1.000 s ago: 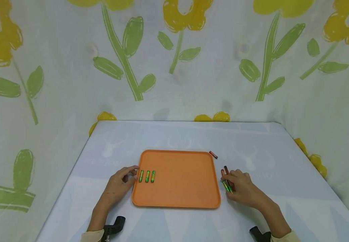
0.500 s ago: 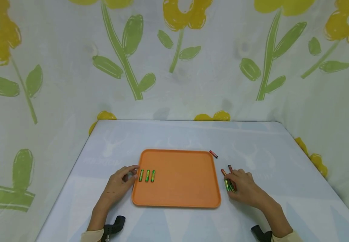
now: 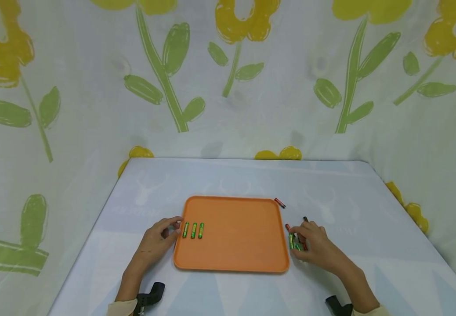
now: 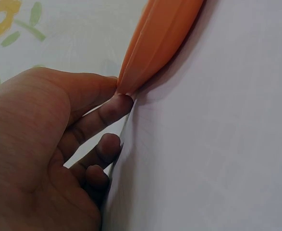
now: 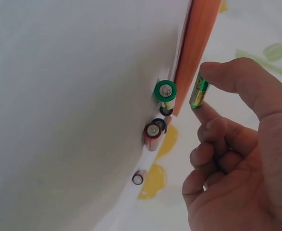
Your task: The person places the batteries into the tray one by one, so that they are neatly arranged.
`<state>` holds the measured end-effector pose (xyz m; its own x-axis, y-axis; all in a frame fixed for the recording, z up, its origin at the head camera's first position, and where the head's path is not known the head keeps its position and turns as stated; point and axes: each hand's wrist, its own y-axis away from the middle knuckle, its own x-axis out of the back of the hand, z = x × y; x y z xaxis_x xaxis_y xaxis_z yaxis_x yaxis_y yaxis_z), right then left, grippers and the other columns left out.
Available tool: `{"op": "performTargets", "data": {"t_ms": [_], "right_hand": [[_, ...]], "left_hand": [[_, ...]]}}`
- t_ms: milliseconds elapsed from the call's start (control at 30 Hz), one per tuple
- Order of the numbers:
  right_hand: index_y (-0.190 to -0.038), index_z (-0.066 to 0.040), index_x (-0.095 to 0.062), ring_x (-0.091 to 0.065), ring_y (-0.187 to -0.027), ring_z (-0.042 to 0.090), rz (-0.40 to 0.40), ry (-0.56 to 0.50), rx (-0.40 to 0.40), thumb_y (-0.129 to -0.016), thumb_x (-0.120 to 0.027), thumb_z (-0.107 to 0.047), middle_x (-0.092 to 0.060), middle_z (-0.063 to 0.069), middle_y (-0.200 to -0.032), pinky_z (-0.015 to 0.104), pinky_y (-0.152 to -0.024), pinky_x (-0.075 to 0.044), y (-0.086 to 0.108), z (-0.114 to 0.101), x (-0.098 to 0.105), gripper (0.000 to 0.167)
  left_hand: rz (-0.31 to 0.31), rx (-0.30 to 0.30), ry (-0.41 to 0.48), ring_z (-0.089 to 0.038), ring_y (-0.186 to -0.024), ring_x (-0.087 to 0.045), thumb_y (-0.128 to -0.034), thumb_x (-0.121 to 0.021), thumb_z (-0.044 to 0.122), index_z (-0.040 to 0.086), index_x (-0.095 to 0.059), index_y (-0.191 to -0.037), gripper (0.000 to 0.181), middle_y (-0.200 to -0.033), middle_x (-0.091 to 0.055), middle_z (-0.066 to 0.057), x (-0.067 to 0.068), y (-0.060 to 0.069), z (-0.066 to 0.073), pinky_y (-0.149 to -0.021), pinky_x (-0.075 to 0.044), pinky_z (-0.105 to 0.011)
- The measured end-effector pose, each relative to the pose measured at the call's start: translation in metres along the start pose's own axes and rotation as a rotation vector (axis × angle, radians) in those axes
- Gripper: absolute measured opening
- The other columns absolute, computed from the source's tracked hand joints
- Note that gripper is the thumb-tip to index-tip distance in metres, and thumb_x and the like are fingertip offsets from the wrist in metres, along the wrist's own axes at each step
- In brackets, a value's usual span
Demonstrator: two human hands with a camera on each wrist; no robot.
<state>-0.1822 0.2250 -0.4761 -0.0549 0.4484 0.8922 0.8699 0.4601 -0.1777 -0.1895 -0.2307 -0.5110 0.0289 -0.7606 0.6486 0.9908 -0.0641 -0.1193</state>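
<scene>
My left hand (image 3: 154, 241) holds the left rim of an orange tray (image 3: 240, 237); in the left wrist view the thumb lies on the rim and a fingertip touches its underside. On the tray's left part lie three green batteries (image 3: 193, 231) in a row. Just right of the tray, my right hand (image 3: 316, 242) pinches a green battery (image 5: 199, 91) between thumb and index finger, held off the table in the right wrist view. Below that hand lie another green battery (image 5: 165, 90) and a red battery (image 5: 152, 137), with more partly hidden by the fingers.
A single red battery (image 3: 279, 202) lies by the tray's far right corner. The pale table (image 3: 228, 175) reaches back to a flower-printed cloth (image 3: 275, 109). Black wrist mounts (image 3: 149, 296) sit on both forearms.
My right hand has shifted among the batteries beside the tray, spreading them apart, and now has one green battery pinched at its fingertips. The left hand and the tray stay in place.
</scene>
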Motion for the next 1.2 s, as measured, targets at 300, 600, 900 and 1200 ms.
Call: {"op": "performTargets", "data": {"t_ms": [300,600,900,1200], "right_hand": [[-0.102,-0.013,-0.067,-0.036,-0.082,0.009,0.042,-0.084,0.022,-0.078,-0.085,-0.013,-0.042,-0.004,-0.078,0.036,-0.073,-0.023,-0.007,-0.011,-0.008,0.03],[-0.108,-0.015,-0.068,-0.034,-0.083,0.01,0.019,-0.079,0.03,-0.081,-0.084,-0.018,-0.043,-0.005,-0.081,0.034,-0.073,-0.029,-0.017,-0.021,-0.015,0.031],[-0.107,-0.016,-0.067,-0.037,-0.084,0.009,0.056,-0.09,0.084,-0.08,-0.085,-0.019,-0.042,-0.008,-0.082,0.033,-0.073,-0.027,-0.025,-0.026,-0.026,0.032],[-0.109,-0.018,-0.066,-0.038,-0.086,0.01,-0.002,-0.143,0.055,-0.084,-0.082,-0.021,-0.041,-0.01,-0.083,0.038,-0.075,-0.027,-0.037,-0.036,-0.032,0.029]], "left_hand": [[-0.002,-0.008,0.006,-0.014,-0.079,-0.049,-0.0956,-0.07,0.018,0.015,-0.066,-0.132,0.036,-0.105,-0.064,0.002,0.0,0.0,0.0,-0.068,-0.041,-0.029],[-0.007,-0.004,0.027,-0.015,-0.081,-0.049,-0.0948,-0.071,0.015,0.016,-0.066,-0.131,0.037,-0.107,-0.066,0.0,-0.001,0.0,0.002,-0.071,-0.042,-0.03],[0.004,-0.004,0.007,-0.014,-0.08,-0.049,-0.0949,-0.071,0.016,0.017,-0.066,-0.131,0.037,-0.106,-0.065,0.002,-0.001,0.0,0.002,-0.07,-0.042,-0.03],[0.002,0.017,0.007,-0.014,-0.079,-0.049,-0.095,-0.071,0.018,0.018,-0.066,-0.131,0.037,-0.105,-0.065,0.003,-0.002,-0.001,0.001,-0.07,-0.041,-0.03]]}}
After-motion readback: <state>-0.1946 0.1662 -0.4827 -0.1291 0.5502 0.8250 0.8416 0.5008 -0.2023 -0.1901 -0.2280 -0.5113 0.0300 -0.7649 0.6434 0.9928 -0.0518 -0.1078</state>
